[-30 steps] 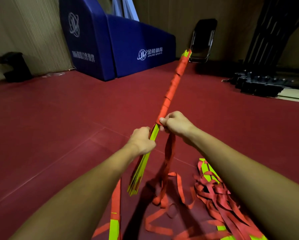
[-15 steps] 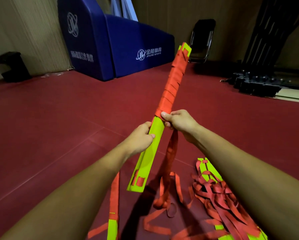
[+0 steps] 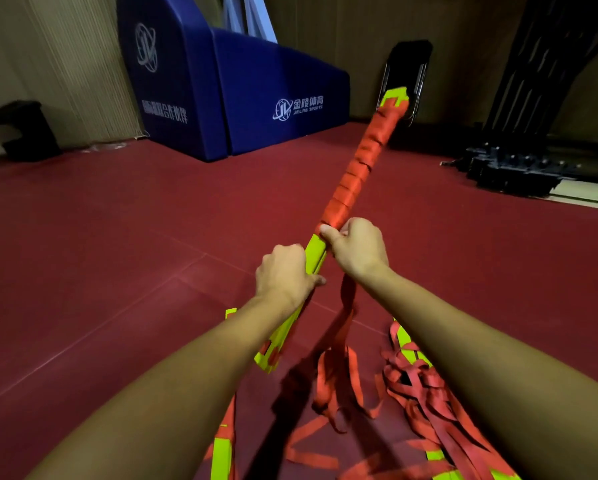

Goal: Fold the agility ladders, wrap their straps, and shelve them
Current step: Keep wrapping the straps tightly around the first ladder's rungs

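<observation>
Twisting the folded ladder (image 3: pixel 315 249) another half-turn aloft: left hand (image 3: pixel 283 271) clenched on its bare yellow end, right hand (image 3: pixel 356 251) pinching the strap (image 3: pixel 347 306) against the wrap (lower half still to cover)

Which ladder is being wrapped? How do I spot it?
Over the red floor, in front of the blue padded block, the left hand and right hand hold up a yellow-green bundle. Unlike the tangled ladder lying below, its far half is wound in red strap.
</observation>
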`<act>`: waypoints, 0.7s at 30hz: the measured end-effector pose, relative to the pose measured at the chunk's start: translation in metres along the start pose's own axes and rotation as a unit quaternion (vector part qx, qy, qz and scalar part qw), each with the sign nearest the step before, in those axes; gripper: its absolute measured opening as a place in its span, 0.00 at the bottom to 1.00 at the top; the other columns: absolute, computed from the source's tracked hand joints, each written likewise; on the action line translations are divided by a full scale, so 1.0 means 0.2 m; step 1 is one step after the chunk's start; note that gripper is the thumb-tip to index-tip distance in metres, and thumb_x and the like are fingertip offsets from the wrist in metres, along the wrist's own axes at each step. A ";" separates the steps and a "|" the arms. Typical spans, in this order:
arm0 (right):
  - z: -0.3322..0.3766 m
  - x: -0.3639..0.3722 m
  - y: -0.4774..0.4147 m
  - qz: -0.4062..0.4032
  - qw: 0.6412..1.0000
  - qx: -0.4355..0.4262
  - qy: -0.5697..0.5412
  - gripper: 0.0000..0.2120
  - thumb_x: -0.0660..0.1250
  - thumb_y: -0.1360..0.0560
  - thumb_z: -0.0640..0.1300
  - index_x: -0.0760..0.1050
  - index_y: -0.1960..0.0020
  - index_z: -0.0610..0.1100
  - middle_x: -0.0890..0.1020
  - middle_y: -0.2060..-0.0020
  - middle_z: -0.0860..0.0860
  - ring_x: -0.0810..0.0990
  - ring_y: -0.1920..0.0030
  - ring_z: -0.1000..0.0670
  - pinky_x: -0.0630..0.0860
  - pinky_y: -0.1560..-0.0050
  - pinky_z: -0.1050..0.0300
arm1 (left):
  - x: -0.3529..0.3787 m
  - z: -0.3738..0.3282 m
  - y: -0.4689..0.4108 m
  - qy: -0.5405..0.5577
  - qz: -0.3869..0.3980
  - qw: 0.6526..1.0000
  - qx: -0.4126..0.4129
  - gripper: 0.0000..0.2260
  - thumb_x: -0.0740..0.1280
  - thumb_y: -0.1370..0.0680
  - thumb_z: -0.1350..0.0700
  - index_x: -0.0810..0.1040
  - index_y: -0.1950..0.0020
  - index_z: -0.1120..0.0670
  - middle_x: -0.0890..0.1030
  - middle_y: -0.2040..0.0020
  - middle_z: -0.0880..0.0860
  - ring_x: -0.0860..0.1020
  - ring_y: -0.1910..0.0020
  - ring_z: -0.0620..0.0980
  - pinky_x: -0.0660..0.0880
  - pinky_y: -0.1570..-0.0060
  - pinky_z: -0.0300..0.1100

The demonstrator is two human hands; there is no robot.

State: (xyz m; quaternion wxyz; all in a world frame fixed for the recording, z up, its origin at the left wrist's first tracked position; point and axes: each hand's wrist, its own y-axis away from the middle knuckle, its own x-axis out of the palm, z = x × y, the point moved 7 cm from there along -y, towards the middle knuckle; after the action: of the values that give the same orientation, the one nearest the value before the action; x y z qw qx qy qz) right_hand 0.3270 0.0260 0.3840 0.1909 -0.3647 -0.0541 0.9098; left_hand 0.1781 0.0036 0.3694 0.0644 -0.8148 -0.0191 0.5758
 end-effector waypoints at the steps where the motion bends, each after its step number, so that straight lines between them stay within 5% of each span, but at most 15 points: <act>1: 0.01 0.01 -0.01 0.011 1.000 -0.013 -0.005 0.19 0.68 0.25 0.57 0.69 0.66 0.46 0.85 0.57 0.42 0.81 0.52 0.39 0.76 0.53 0.48 | 0.02 0.01 -0.02 0.022 0.011 1.000 -0.004 0.24 0.75 0.28 0.39 0.78 0.43 0.56 0.81 0.43 0.61 0.78 0.39 0.65 0.75 0.47 0.50; 6: 0.07 0.06 -0.01 0.147 0.977 -0.079 -0.130 0.05 0.65 0.21 0.40 0.71 0.55 0.44 0.82 0.67 0.52 0.73 0.75 0.63 0.68 0.64 0.58 | 0.07 0.08 -0.07 0.170 0.073 0.983 -0.015 0.09 0.73 0.24 0.49 0.85 0.49 0.53 0.85 0.50 0.59 0.81 0.44 0.59 0.74 0.52 0.45; 11: 0.04 0.01 -0.03 0.117 0.972 -0.032 -0.203 0.11 0.71 0.23 0.43 0.67 0.53 0.44 0.81 0.69 0.49 0.74 0.72 0.54 0.68 0.65 0.57 | 0.14 0.07 -0.10 0.314 0.106 0.943 0.002 0.16 0.69 0.33 0.48 0.84 0.45 0.44 0.86 0.52 0.58 0.83 0.49 0.61 0.79 0.46 0.57; 14: 0.04 0.00 -0.02 0.150 0.967 -0.029 -0.202 0.13 0.71 0.23 0.48 0.71 0.61 0.44 0.77 0.72 0.48 0.71 0.72 0.52 0.67 0.64 0.55 | 0.13 0.06 -0.09 0.368 0.121 0.922 0.012 0.13 0.70 0.28 0.54 0.84 0.44 0.51 0.86 0.54 0.54 0.81 0.58 0.52 0.78 0.49 0.51; 17: 0.04 0.01 -0.01 0.167 0.968 -0.041 -0.185 0.16 0.70 0.23 0.48 0.71 0.66 0.44 0.76 0.73 0.49 0.69 0.73 0.53 0.65 0.69 0.60 | 0.10 0.04 -0.06 0.398 0.145 0.905 0.029 0.09 0.65 0.21 0.66 0.80 0.43 0.58 0.81 0.55 0.56 0.78 0.56 0.52 0.74 0.51 0.47; 21: 0.05 0.02 -0.02 0.105 0.971 -0.043 -0.209 0.12 0.71 0.23 0.47 0.71 0.61 0.45 0.78 0.71 0.51 0.72 0.72 0.53 0.68 0.64 0.56 | 0.08 0.03 -0.06 0.341 0.143 0.929 0.036 0.17 0.71 0.30 0.50 0.75 0.44 0.51 0.80 0.55 0.51 0.79 0.56 0.52 0.77 0.48 0.52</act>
State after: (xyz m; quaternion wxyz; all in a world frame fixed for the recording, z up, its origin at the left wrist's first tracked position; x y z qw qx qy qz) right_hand 0.3193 0.0320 0.3891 0.0631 -0.1784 -0.0935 0.9775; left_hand 0.1789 0.0169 0.3542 0.0132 -0.9532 0.1412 0.2669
